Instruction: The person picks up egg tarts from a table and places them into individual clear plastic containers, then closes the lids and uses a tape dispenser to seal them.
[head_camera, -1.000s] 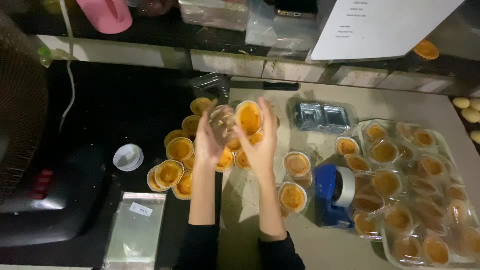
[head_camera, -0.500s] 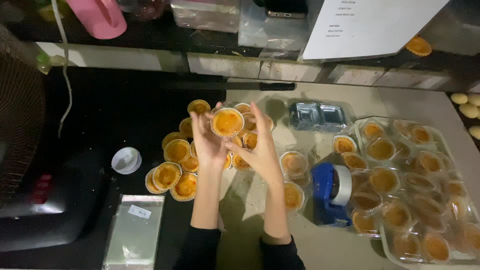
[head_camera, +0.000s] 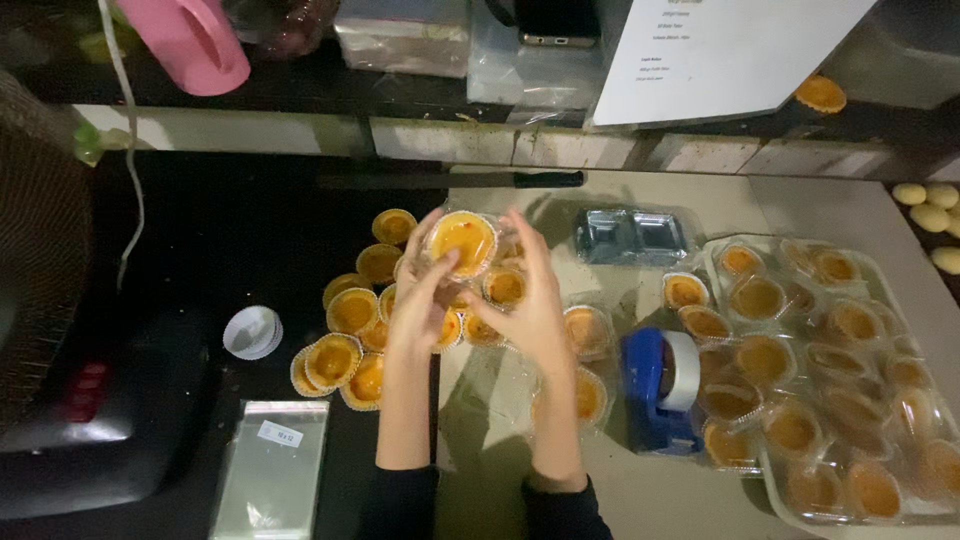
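I had raised the wrapped tart (head_camera: 461, 240) toward twelve o'clock, my left hand (head_camera: 420, 300) and right hand (head_camera: 530, 305) both gripping its clear wrapper above the pile of tarts (head_camera: 355, 330).

Clear cellophane bags (head_camera: 272, 480) with a small white label (head_camera: 279, 434) lie flat, lower left of the left hand (head_camera: 420, 295). White printed sheet (head_camera: 735, 55) leans far above the right hand (head_camera: 525, 300).

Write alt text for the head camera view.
Two bare hands, left hand and right hand, hold up an orange tart in clear wrap above a pile of tarts. A blue tape dispenser and tray of wrapped tarts sit right.
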